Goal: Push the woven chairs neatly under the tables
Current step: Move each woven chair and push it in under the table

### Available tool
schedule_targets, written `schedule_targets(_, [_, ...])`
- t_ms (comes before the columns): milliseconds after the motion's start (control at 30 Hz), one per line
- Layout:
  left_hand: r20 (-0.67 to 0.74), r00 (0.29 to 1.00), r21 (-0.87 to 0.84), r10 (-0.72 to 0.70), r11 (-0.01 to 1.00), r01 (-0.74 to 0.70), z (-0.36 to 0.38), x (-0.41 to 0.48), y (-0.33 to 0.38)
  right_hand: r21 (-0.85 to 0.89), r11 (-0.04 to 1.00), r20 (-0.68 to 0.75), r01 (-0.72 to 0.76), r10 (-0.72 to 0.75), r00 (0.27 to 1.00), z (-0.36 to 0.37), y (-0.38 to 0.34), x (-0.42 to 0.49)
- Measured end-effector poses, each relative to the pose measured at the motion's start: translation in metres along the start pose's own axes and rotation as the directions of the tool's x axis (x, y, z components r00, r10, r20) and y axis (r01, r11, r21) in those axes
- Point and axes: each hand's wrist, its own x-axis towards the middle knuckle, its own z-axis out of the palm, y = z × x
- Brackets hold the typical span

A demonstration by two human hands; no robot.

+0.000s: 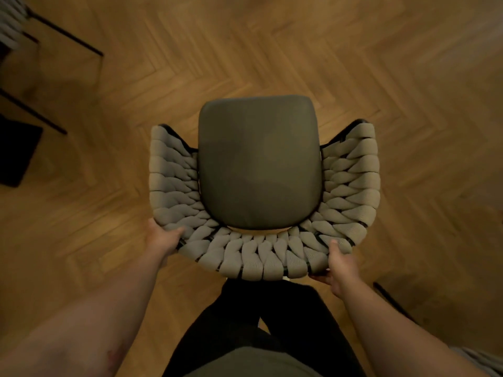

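Left hand [163, 238] and right hand [339, 263] grip the woven chair [261, 257] backrest's two ends

- The woven chair [261, 257] stood upright on the herringbone wood floor [272, 50];
- thick grey braided cord formed its curved back around a dark olive seat cushion [258, 161].

Person: one dark olive-grey top [253, 363]; one pair black trousers [272, 308]; forearms [114, 303], left hand [162, 240] and right hand [340, 265] all bare.
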Motion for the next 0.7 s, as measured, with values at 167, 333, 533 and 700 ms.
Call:
schedule_targets(167, [-0.006, 0.997, -0.080, -0.072, 0.994, 0.071, 0.006, -0.011, -0.009, -0.082, 0.996, 0.014, 0.047, -0.046, 0.999, 0.000, -0.028, 0.009])
schedule_targets(333, [-0.057, 0.983, -0.160, -0.172, 0.974, 0.161, 0.027, -0.031, -0.018, -0.191, 0.974, 0.100, 0.123, -0.105, 0.989, -0.007, -0.070, 0.023])
schedule_targets(533, [-0.169, 0.946, -0.360, -0.275, 0.911, 0.201, 0.074, -0.069, -0.031, -0.382, 0.891, 0.256, 0.245, -0.153, 0.954, -0.012, -0.136, 0.040])
schedule_targets(700, [-0.193, 0.915, -0.500, -0.355, 0.837, 0.220, 0.111, -0.100, -0.048, -0.497, 0.801, 0.315, 0.333, -0.190, 0.930, -0.011, -0.179, 0.054])
